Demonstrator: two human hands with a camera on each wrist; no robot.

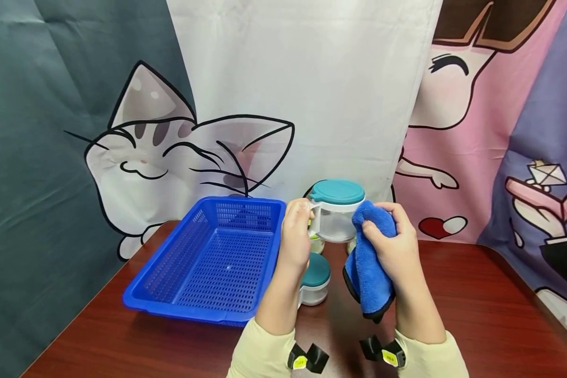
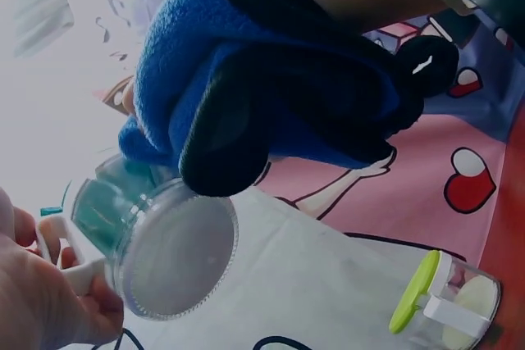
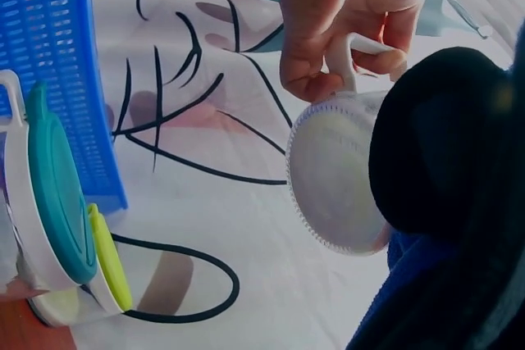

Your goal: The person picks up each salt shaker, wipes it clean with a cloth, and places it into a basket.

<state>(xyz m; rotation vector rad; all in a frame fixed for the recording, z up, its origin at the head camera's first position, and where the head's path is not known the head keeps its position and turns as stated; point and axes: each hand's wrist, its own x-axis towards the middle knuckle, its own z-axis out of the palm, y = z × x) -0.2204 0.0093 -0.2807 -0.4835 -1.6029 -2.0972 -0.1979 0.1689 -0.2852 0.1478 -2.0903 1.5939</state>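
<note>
Bright head view, dimmer wrist views, whitish glare, cloth shadowed

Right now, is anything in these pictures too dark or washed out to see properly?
Head view: clearly lit, a small glint in the basket; left wrist view: upper left washed pale, the cloth in shadow; right wrist view: the cloth mostly near black, its folds hard to make out.
</note>
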